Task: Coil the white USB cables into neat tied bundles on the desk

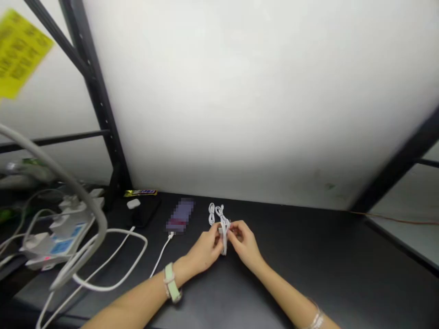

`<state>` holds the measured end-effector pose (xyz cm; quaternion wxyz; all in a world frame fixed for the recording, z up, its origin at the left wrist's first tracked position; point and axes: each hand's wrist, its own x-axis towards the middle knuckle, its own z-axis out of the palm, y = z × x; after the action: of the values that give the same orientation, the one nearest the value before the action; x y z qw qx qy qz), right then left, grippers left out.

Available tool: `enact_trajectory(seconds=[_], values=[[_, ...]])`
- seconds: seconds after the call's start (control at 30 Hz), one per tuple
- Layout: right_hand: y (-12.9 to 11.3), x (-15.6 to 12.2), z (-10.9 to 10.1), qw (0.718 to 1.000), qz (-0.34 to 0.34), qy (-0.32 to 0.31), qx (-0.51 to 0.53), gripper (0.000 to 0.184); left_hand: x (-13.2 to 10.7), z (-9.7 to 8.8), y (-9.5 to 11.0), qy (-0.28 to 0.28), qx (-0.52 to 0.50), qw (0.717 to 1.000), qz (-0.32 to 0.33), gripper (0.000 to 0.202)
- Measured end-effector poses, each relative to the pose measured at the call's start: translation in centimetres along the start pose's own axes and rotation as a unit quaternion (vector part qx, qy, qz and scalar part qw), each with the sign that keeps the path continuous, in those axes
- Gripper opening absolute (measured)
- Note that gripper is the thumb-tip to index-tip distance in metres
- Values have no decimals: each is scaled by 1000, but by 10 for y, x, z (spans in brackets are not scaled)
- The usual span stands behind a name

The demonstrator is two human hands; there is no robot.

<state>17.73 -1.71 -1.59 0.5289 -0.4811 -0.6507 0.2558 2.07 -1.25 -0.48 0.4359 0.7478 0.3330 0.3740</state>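
A coiled white cable bundle (219,218) is held upright over the black desk (308,256), its loops sticking up and a tail hanging down between my hands. My left hand (206,249), with a pale green watch on the wrist, pinches the bundle from the left with closed fingers. Gripping the same bundle from the right is my right hand (244,242), fingers curled around it. Both hands meet at the bundle's middle.
A blurred phone (180,214) lies left of the hands with a white charging cable (161,251) plugged in. A power strip with white plugs (61,233) and thick white cords sits far left. A snack bar (140,193), a white earbud case (133,204), black shelf posts and a white wall stand behind.
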Motion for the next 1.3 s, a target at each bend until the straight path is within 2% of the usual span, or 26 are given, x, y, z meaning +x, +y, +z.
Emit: enact_trajectory(seconds=[0.2, 0.33, 0.53, 0.7, 0.9, 1.03, 1.13, 1.2, 1.3], values=[[-5, -4, 2, 999, 9, -32, 17, 15, -1, -1, 1, 18, 45, 999, -5, 25], [-11, -5, 2, 999, -12, -30, -18, 12, -3, -3, 5, 37, 83, 996, -5, 19], [-18, -6, -2, 991, -97, -21, -91, 6, -2, -6, 11, 60, 175, 979, 91, 31], [-19, -7, -5, 982, -141, -22, -127, 4, -1, -5, 7, 60, 220, 968, 106, 42], [-19, -9, -6, 977, -158, -29, -140, 6, -3, -4, 8, 63, 185, 975, 108, 46], [-23, -8, -5, 982, -140, -26, -126, 6, -5, -2, 8, 78, 105, 990, 45, 46], [-22, -5, -6, 990, -88, -37, -101, 8, -4, -4, 4, 73, 61, 995, 9, 37], [-18, -1, -9, 995, -35, -60, -76, 12, -1, -7, 1, 66, 77, 995, -4, 28], [-9, 6, -16, 995, 44, -89, -30, 20, 3, -13, -2, 41, 175, 983, -20, 27]])
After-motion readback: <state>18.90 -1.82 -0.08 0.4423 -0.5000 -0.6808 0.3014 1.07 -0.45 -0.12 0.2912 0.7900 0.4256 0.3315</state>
